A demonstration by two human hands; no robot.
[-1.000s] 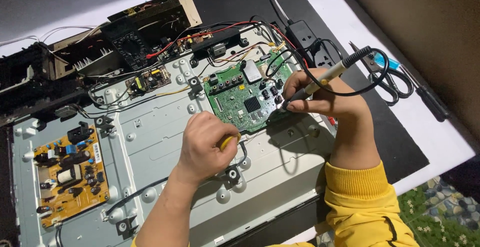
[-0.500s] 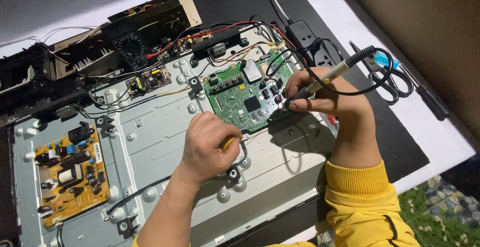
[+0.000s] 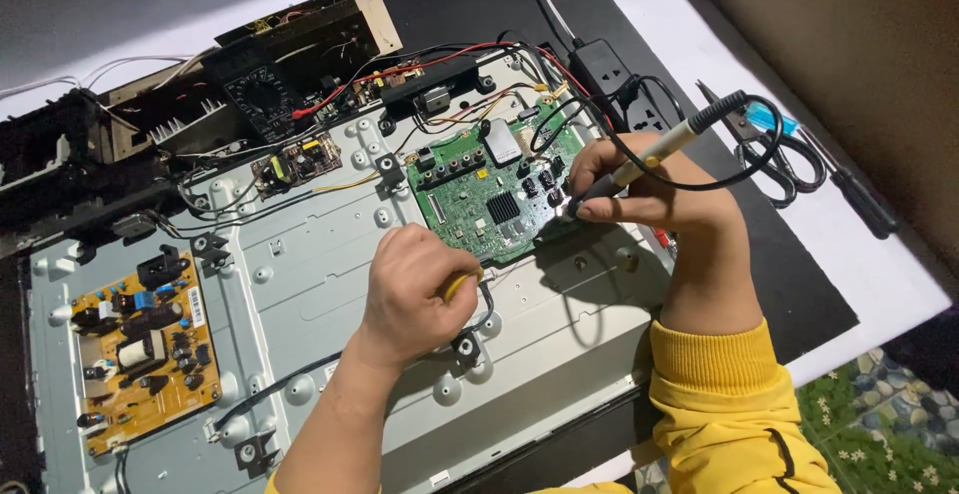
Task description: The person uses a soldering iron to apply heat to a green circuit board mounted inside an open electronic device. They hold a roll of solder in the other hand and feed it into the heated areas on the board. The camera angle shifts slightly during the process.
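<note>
On the grey metal back panel (image 3: 330, 284) of an opened flat screen, a green circuit board (image 3: 489, 204) is mounted near the upper middle, and both hands are held at it. A soldering iron (image 3: 649, 154) with a pale handle and dark cord is gripped by the right hand (image 3: 639, 189), fingers closed round the shaft like a pen; its tip is brought down to the right edge of the green board. The wrist is covered by a yellow sleeve (image 3: 719, 394). A small yellow-handled tool (image 3: 460, 282) is clasped in the left hand (image 3: 415, 289), fingers curled shut over it, so that only its yellow end is seen just below the board's lower edge; what kind of tool it is cannot be told. The hand is rested on the metal panel beside a black cable.

At the panel's left, well apart from the hands, an orange-brown power board (image 3: 140, 354) is fixed. A black multimeter (image 3: 265, 89) with red and black leads is laid above the panel. To the right, on the white surface, scissors (image 3: 774, 159) with dark handles and a black screwdriver (image 3: 864, 199) are placed beside a black power strip (image 3: 619, 74).
</note>
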